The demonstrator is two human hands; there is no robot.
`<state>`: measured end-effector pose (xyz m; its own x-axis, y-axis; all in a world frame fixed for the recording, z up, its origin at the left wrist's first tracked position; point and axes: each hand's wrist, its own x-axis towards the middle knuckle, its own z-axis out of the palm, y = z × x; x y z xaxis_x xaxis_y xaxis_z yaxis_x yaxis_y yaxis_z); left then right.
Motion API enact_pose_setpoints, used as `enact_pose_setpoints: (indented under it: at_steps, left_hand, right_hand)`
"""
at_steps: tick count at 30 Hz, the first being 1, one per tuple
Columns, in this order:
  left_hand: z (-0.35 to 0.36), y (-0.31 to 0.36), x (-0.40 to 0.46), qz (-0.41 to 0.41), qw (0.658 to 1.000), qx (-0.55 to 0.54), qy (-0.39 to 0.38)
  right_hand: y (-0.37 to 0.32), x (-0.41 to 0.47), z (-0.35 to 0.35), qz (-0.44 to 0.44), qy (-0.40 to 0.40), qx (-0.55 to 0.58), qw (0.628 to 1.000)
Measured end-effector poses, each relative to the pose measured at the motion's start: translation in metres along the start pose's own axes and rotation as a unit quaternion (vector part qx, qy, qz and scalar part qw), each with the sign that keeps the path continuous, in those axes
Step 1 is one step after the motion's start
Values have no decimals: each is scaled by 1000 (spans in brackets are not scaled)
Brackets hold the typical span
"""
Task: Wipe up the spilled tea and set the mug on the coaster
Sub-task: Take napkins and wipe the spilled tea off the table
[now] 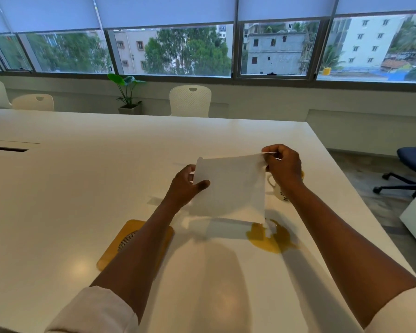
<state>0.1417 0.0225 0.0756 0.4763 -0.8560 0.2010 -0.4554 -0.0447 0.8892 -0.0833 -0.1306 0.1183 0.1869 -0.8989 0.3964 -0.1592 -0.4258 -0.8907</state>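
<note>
I see the coaster [120, 246] left of the spill [271, 239] on the table [82, 179]. Mug [280, 192] behind spill. Tissue [231, 186] above both.

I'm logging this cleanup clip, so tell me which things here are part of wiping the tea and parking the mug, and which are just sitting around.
Part of the job:
paper towel, held by the left hand and right hand
spilled tea
mug, mostly hidden behind the right arm
wooden coaster

Just there:
white chairs
potted plant
blue office chair
</note>
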Motion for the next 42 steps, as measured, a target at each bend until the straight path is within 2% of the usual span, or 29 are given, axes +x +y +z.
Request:
enact_pose_setpoints:
  at_steps: [6, 10, 13, 15, 18, 20, 21, 24, 28, 31, 33, 37, 42]
  left_hand:
    - [36, 20, -8, -21, 985, -167, -20]
    - [54, 29, -14, -46, 974, -222, 3]
    - [69, 35, -19, -57, 971, -233, 10]
    - [76, 40, -25, -63, 965, -254, 5]
    - [81, 48, -34, -85, 954, -285, -31]
    - [83, 46, -35, -91, 950, -294, -53]
    - [83, 43, -35, -93, 949, -295, -66]
    - [79, 38, -34, -120, 945, -283, -114]
    - [53, 28, -24, -137, 925, -298, -191]
    - [40, 31, -16, -112, 950, -231, -179]
    - [45, 42, -13, -91, 958, -161, -221]
    - [78, 70, -18, -81, 933, -37, -350]
    - [99, 77, -26, -133, 891, -41, -432]
  right_hand:
    - [4, -1, -39, 45, 0, 23, 999]
    - [18, -11, -58, 97, -98, 77, 987]
    - [33, -23, -69, 86, -157, 74, 981]
    - [43, -29, -74, 71, -163, 60, 982]
    - [49, -35, -83, 79, -159, 149, 973]
    - [47, -36, -88, 146, -160, 228, 949]
    - [46, -36, -89, 172, -159, 233, 944]
    - [48, -38, -94, 162, -169, 179, 955]
    - [50, -39, -101, 181, -180, 185, 949]
    - [51, -36, -103, 217, -201, 183, 938]
    - [50, -35, -103, 207, -226, 165, 937]
    - [43, -35, -98, 175, -322, 171, 915]
    - [36, -35, -96, 114, -395, 167, 896]
